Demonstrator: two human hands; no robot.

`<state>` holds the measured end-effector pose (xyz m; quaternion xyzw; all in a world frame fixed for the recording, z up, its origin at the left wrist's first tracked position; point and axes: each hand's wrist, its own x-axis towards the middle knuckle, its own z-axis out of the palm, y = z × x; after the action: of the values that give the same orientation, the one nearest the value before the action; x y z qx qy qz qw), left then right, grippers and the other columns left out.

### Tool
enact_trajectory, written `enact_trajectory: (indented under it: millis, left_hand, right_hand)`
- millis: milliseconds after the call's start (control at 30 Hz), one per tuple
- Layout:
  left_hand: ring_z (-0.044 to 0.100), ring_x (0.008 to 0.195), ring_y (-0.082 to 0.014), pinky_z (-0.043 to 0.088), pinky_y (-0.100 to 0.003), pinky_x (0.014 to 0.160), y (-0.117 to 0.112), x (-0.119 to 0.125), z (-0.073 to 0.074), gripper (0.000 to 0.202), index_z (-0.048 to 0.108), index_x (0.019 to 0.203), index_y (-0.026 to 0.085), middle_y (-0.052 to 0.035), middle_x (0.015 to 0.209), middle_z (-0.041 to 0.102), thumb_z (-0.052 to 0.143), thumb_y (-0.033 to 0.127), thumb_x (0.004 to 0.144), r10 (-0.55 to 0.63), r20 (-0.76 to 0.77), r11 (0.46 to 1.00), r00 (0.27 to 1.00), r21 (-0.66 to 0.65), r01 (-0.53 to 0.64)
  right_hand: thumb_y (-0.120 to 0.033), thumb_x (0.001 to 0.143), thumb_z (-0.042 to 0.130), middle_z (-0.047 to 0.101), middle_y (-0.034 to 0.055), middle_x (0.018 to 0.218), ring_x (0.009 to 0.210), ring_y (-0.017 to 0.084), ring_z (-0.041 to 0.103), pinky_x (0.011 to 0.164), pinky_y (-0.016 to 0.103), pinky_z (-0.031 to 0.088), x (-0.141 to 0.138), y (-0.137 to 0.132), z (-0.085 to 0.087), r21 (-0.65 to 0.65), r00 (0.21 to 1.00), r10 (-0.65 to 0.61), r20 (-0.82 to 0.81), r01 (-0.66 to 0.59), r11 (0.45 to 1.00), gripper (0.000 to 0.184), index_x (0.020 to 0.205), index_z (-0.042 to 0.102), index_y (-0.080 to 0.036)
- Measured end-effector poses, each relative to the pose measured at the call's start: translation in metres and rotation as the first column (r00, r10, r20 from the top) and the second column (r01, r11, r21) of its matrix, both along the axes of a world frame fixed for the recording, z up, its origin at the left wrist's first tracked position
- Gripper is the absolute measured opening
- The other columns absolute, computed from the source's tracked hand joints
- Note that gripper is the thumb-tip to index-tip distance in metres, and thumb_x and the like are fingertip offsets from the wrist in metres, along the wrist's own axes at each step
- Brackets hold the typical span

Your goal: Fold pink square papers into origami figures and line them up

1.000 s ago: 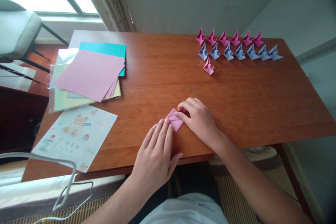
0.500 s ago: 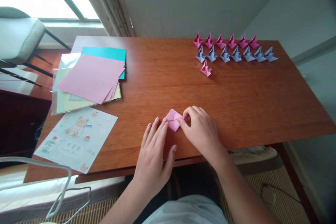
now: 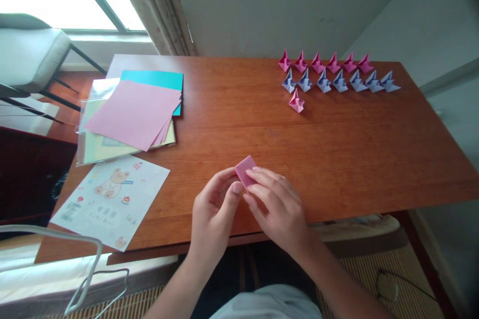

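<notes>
A small folded piece of pink paper is between my two hands, close to the table's front edge. My left hand pinches its left corner between thumb and fingers. From the right, my right hand has its fingers closed over the paper's right side, hiding part of it. Farther off on the right stand rows of folded paper figures: dark pink ones at the back, pale blue ones before them, and a single light pink figure in front.
Sheets of pink paper lie on a teal sheet and clear packets at the table's left. Nearer me is a white sheet with a printed bear. A white tube curves past the lower-left corner, and a chair stands beyond.
My left hand has gone from lying flat with fingers stretched to pinching the paper. My right hand has shifted its fingers over the paper's right side. The paper has turned slightly.
</notes>
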<state>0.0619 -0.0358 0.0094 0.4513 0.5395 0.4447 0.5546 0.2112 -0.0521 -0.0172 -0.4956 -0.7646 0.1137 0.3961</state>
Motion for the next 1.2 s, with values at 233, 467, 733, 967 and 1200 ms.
enact_trajectory:
  millis: [233, 467, 733, 967, 1200]
  left_hand:
    - [0.070, 0.076, -0.0160, 0.056, -0.023, 0.068, 0.020, -0.008, -0.013, 0.022, 0.069, 0.088, 0.015, -0.0038, 0.083, 0.075, 0.071, 0.037, 0.088, -0.048, -0.034, 0.999, 0.998, -0.025, 0.047]
    - [0.067, 0.068, -0.0139, 0.050, -0.023, 0.062, 0.037, -0.008, -0.019, 0.014, 0.070, 0.094, 0.018, -0.0013, 0.079, 0.073, 0.061, 0.029, 0.094, -0.317, -0.409, 0.925, 0.856, 0.067, 0.374]
    - [0.068, 0.081, -0.0229, 0.051, -0.033, 0.070, 0.042, -0.002, -0.019, 0.021, 0.065, 0.113, 0.017, -0.0067, 0.094, 0.073, 0.054, 0.022, 0.096, -0.055, -0.900, 0.798, 0.432, 0.221, 0.561]
    - [0.063, 0.101, -0.0268, 0.052, -0.040, 0.087, 0.024, -0.021, -0.020, 0.032, 0.064, 0.121, 0.010, -0.0124, 0.115, 0.071, 0.049, 0.007, 0.093, 0.049, -0.920, 0.554, 0.390, 0.350, 0.755]
    - [0.064, 0.103, -0.0273, 0.052, -0.041, 0.090, 0.014, -0.024, -0.028, 0.022, 0.068, 0.112, 0.010, -0.0130, 0.118, 0.070, 0.058, 0.009, 0.093, 0.079, -0.932, 0.502, 0.355, 0.345, 0.793]
  right_hand:
    - [-0.007, 0.091, 0.057, 0.072, 0.0072, 0.129, 0.133, 0.026, 0.058, 0.106, 0.050, 0.053, 0.026, -0.003, 0.000, 0.009, 0.972, 0.220, 0.083, -0.221, 0.975, 0.039, 0.125, 0.062, -0.024]
    - [-0.008, 0.095, 0.060, 0.069, 0.0084, 0.134, 0.127, 0.025, 0.061, 0.104, 0.044, 0.055, 0.057, 0.018, -0.013, 0.021, 0.930, 0.253, 0.267, -0.268, 0.963, 0.038, 0.130, 0.063, -0.021]
    - [-0.007, 0.098, 0.054, 0.074, 0.0142, 0.121, 0.116, 0.026, 0.068, 0.096, 0.040, 0.059, 0.064, 0.030, -0.012, 0.049, 0.895, 0.321, 0.311, -0.352, 0.935, 0.028, 0.123, 0.067, -0.011]
    - [-0.008, 0.100, 0.053, 0.072, 0.0137, 0.124, 0.114, 0.026, 0.065, 0.097, 0.040, 0.056, 0.060, 0.031, -0.009, -0.018, 0.873, 0.317, 0.371, -0.334, 0.942, 0.030, 0.128, 0.063, -0.008]
    - [-0.008, 0.097, 0.057, 0.072, 0.0111, 0.111, 0.105, 0.025, 0.063, 0.092, 0.039, 0.054, 0.059, 0.033, -0.009, -0.041, 0.872, 0.319, 0.372, -0.328, 0.944, 0.021, 0.115, 0.068, -0.010]
